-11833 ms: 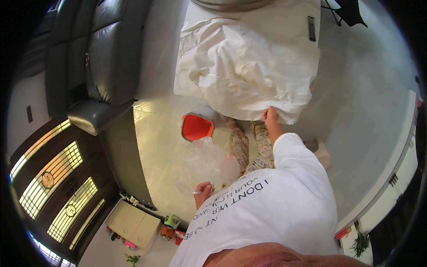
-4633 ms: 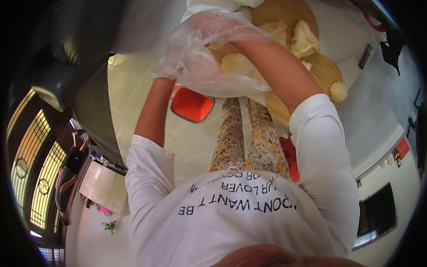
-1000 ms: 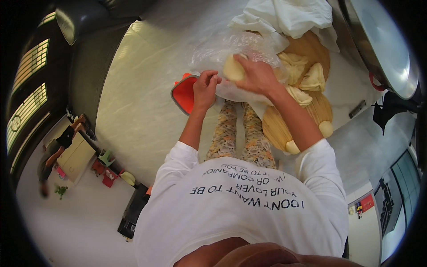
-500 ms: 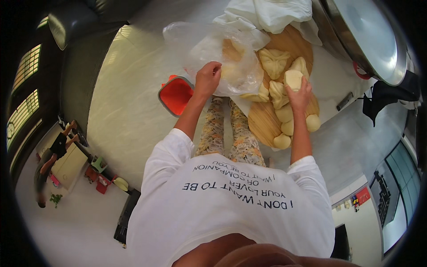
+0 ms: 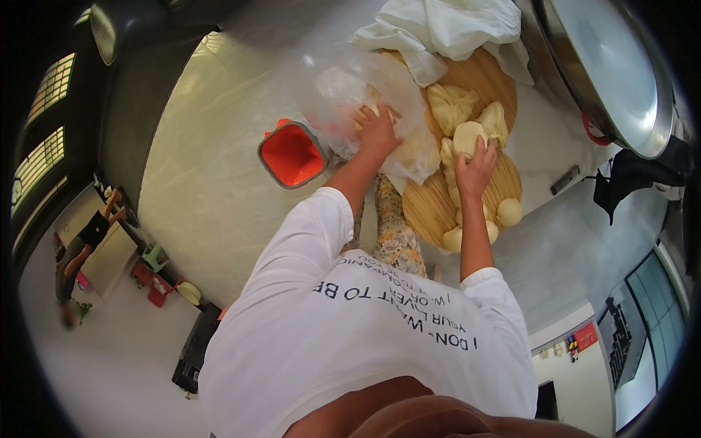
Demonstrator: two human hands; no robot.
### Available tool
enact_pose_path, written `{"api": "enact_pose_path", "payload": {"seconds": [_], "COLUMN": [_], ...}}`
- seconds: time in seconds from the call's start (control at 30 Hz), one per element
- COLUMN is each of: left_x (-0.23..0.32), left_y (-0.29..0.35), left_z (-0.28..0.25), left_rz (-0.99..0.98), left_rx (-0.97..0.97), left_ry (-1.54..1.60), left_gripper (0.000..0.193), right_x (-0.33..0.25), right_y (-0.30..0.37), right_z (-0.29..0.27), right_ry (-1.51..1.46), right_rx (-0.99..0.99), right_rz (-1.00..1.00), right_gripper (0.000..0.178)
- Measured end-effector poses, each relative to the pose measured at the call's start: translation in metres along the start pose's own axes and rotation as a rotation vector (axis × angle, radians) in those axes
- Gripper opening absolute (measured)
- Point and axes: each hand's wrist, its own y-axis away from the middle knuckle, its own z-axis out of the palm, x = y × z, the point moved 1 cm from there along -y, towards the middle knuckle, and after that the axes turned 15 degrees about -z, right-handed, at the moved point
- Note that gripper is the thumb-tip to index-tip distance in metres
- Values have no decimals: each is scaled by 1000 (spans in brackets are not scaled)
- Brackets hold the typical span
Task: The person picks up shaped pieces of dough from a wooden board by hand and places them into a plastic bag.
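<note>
My right hand (image 5: 475, 166) is closed round a pale, rounded steamed bun (image 5: 468, 137), held over the wooden boards. At the clear plastic bag (image 5: 328, 91), my left hand (image 5: 380, 135) has its fingers curled on the film near the bag's mouth. Pale shapes show faintly through the film, too blurred to name. Several folded, pleated buns (image 5: 451, 108) lie on the boards beyond my right hand. Smooth round buns, one of them (image 5: 510, 212) at the right edge, sit nearer to me, partly hidden by my right forearm.
Round wooden boards (image 5: 423, 208) rest on a pale table. A white cloth (image 5: 475, 25) is bunched at the back. At the far right stands a large metal pan (image 5: 610, 69). A red-orange bin (image 5: 292, 155) with a grey rim is to the left. Another person (image 5: 84, 248) is far left.
My left hand has moved right and onto the bag, its fingers now lower against the film. The right hand has shifted slightly left and down with the bun. My body has turned a little.
</note>
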Motion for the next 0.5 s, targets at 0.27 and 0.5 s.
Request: {"api": "enact_pose_path", "payload": {"seconds": [0.27,0.5], "left_x": [-59,-156], "left_y": [-52,32], "left_z": [23,-138], "left_rz": [3,461], "left_rx": [-270,-387], "left_ry": [378,1339], "left_gripper": [63,54], "right_x": [-17,-54], "right_y": [0,-19], "right_z": [-18,-28], "right_ry": [-112,-765], "right_rx": [175,175], "right_rz": [95,347], "right_gripper": [44,26]}}
